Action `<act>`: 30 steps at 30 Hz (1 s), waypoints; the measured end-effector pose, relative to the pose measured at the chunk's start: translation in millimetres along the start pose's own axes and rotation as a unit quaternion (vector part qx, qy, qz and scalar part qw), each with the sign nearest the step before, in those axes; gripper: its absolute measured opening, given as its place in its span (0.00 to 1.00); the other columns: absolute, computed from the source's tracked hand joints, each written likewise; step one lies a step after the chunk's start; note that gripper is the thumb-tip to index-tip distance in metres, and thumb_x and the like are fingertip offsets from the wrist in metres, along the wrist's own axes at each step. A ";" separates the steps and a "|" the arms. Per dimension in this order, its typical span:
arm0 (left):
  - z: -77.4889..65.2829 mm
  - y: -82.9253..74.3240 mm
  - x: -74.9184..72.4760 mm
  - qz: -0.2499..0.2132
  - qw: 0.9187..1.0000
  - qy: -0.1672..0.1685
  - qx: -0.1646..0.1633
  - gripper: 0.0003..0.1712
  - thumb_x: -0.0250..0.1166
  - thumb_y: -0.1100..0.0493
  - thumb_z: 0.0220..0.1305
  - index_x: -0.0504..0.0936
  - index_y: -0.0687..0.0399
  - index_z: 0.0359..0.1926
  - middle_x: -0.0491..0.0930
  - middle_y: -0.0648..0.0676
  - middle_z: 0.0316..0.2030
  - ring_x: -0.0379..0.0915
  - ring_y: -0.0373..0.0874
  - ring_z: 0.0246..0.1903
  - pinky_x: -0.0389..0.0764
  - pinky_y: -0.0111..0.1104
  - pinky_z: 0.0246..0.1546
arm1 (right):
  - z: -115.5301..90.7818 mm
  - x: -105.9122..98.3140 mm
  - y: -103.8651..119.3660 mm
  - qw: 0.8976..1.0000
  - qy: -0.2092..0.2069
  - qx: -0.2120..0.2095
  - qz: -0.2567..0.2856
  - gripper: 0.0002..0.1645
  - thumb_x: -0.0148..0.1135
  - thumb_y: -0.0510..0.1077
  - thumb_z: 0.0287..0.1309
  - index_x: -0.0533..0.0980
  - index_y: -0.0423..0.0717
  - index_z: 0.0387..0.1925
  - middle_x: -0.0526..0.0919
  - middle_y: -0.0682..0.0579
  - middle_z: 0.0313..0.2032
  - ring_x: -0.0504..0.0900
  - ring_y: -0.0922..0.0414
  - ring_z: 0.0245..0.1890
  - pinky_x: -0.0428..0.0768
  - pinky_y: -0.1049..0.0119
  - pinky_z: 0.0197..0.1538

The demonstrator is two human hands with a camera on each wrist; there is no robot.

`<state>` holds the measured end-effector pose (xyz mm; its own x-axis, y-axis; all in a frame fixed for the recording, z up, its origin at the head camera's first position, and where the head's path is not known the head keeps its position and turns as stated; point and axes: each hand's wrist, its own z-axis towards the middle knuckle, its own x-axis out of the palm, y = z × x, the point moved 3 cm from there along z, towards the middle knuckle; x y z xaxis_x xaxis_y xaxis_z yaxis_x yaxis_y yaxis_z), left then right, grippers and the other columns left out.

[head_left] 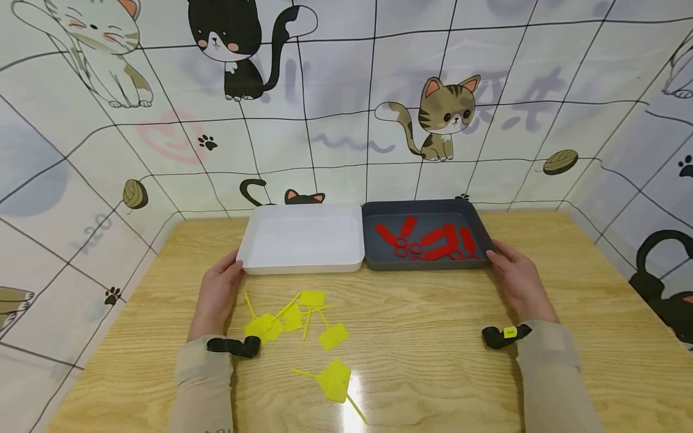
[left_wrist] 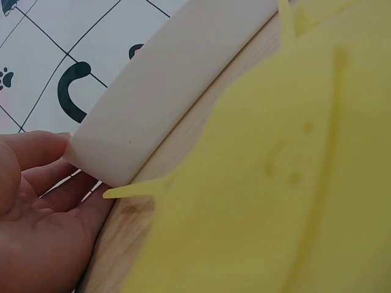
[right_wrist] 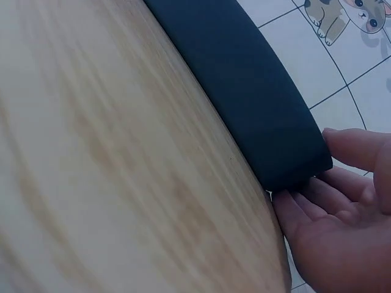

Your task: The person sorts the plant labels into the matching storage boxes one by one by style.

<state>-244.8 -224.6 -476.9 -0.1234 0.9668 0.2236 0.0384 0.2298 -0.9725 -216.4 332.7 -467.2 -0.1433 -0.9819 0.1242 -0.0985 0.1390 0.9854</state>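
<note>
My left hand (head_left: 216, 294) grips the left front corner of a shallow white tray (head_left: 303, 269), the thumb at its upper edge and the fingers (left_wrist: 91, 210) at the lower edge. On the opposite side, my right hand (head_left: 517, 279) holds the right front corner of a dark grey tray (head_left: 428, 265) in the same manner. The two trays stand side by side, edges meeting. Several flat red tags with rings (head_left: 441, 246) lie in the dark tray; the white one holds nothing. Yellow cable-tie tags (head_left: 292, 317) lie loosely grouped on the wood near my left forearm.
Closer to me on the wooden table (head_left: 422, 349) lies another yellow piece (head_left: 337, 380) with two thin tails. Behind the trays rises a wall covering (head_left: 335, 144) printed with cats and grid lines; it continues along both sides.
</note>
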 end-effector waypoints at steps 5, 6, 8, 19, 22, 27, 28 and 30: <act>-1.4 0.1 1.3 0.001 1.000 0.003 0.002 0.26 0.49 0.64 0.66 0.58 0.63 0.64 0.54 0.58 0.65 0.53 0.44 0.62 0.58 0.31 0.59 | 0.6 -3.5 -0.7 1.000 0.009 -0.002 0.006 0.40 0.52 0.46 0.60 0.45 0.39 0.67 0.40 0.43 0.68 0.50 0.58 0.65 0.56 0.71 0.60; -1.6 0.1 1.3 0.001 1.000 0.003 0.002 0.26 0.49 0.64 0.66 0.58 0.63 0.64 0.54 0.58 0.65 0.53 0.44 0.62 0.58 0.31 0.59 | 0.7 -3.8 -0.8 1.000 0.011 -0.003 0.009 0.40 0.52 0.46 0.60 0.45 0.39 0.67 0.40 0.43 0.68 0.50 0.57 0.65 0.56 0.71 0.60; -1.5 0.3 0.8 0.001 1.000 0.001 0.002 0.26 0.50 0.64 0.66 0.58 0.63 0.64 0.54 0.58 0.65 0.53 0.44 0.62 0.58 0.31 0.59 | 1.5 -4.0 -1.2 1.000 0.017 -0.006 0.016 0.40 0.51 0.45 0.61 0.45 0.39 0.67 0.40 0.44 0.68 0.48 0.56 0.65 0.55 0.70 0.61; -6.8 -12.8 7.4 0.011 1.000 -0.003 -0.014 0.34 0.52 0.59 0.65 0.49 0.58 0.68 0.50 0.59 0.65 0.51 0.45 0.62 0.56 0.32 0.60 | 4.7 -6.2 -3.1 0.998 0.022 -0.006 0.062 0.40 0.52 0.43 0.60 0.44 0.39 0.67 0.41 0.45 0.68 0.49 0.57 0.65 0.58 0.74 0.59; -10.2 -20.8 8.7 0.050 0.999 -0.008 -0.011 0.37 0.52 0.53 0.65 0.45 0.55 0.69 0.50 0.60 0.65 0.52 0.46 0.62 0.55 0.34 0.61 | 5.2 -5.3 -3.2 0.997 0.024 -0.007 0.078 0.40 0.52 0.42 0.60 0.45 0.39 0.67 0.42 0.45 0.67 0.50 0.58 0.65 0.58 0.74 0.58; -13.6 -34.6 9.6 0.108 0.994 -0.032 -0.012 0.43 0.54 0.45 0.62 0.42 0.50 0.69 0.43 0.55 0.68 0.44 0.47 0.65 0.51 0.39 0.63 | 3.7 -5.2 -4.3 0.997 0.022 -0.005 0.071 0.39 0.52 0.43 0.60 0.46 0.39 0.67 0.42 0.46 0.68 0.48 0.57 0.66 0.57 0.74 0.59; -15.0 -37.6 9.6 0.121 0.992 -0.039 -0.013 0.43 0.54 0.44 0.61 0.42 0.48 0.69 0.42 0.53 0.68 0.42 0.47 0.65 0.50 0.39 0.63 | 3.2 -5.4 -4.5 0.998 0.020 -0.004 0.066 0.39 0.52 0.43 0.60 0.46 0.40 0.67 0.42 0.46 0.68 0.48 0.57 0.66 0.57 0.73 0.59; -19.8 -45.9 12.5 0.141 0.989 -0.049 -0.005 0.43 0.54 0.43 0.60 0.43 0.47 0.69 0.40 0.52 0.68 0.40 0.47 0.65 0.50 0.41 0.63 | 2.3 -5.7 -4.5 0.998 0.018 -0.001 0.058 0.39 0.52 0.44 0.60 0.47 0.41 0.67 0.42 0.47 0.68 0.48 0.57 0.66 0.55 0.72 0.60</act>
<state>-228.5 -220.8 -428.1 -0.2029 0.9771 -0.0647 0.0940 -0.0463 -0.9945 -217.4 338.0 -472.6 -0.1191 -0.9629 0.2420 -0.0812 0.2524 0.9642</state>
